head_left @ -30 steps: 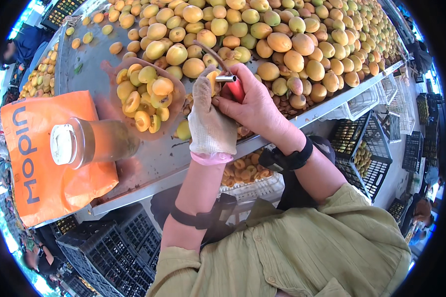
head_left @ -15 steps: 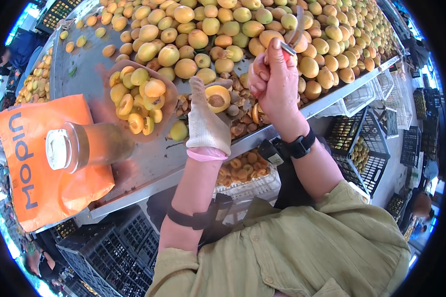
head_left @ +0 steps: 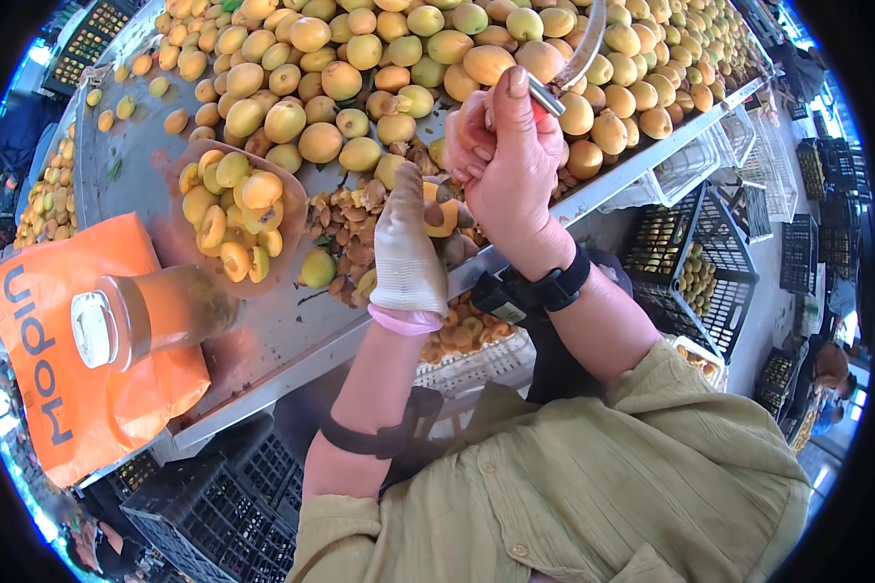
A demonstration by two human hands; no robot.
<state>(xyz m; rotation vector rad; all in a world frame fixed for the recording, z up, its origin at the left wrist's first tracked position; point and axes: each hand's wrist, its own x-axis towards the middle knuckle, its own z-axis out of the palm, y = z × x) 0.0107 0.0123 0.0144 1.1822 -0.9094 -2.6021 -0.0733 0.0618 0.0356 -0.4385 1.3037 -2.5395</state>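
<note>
My left hand (head_left: 406, 243), in a pale knit glove with a pink cuff, is closed around a cut apricot (head_left: 441, 218). Its orange flesh shows beside the thumb, partly covered by my right hand. Bare and curled, my right hand (head_left: 510, 160) grips a curved knife (head_left: 586, 53) whose hooked blade points up and away; a bit of red handle shows under the thumb. Below both hands lies a heap of brown pits and scraps (head_left: 345, 225), with a greenish apricot (head_left: 318, 268) at its near left edge.
Whole apricots (head_left: 360, 68) cover the metal table's far side. Left of my hands are a plate of apricot halves (head_left: 290, 228), a lidded jar (head_left: 160, 316) and an orange bag (head_left: 87, 389). A white crate of halves (head_left: 476, 364) stands below the edge; black crates (head_left: 695, 267) stand right.
My right hand has come closer to my left and now covers part of the cut apricot, which showed a round hollow before. The whole view has shifted slightly.
</note>
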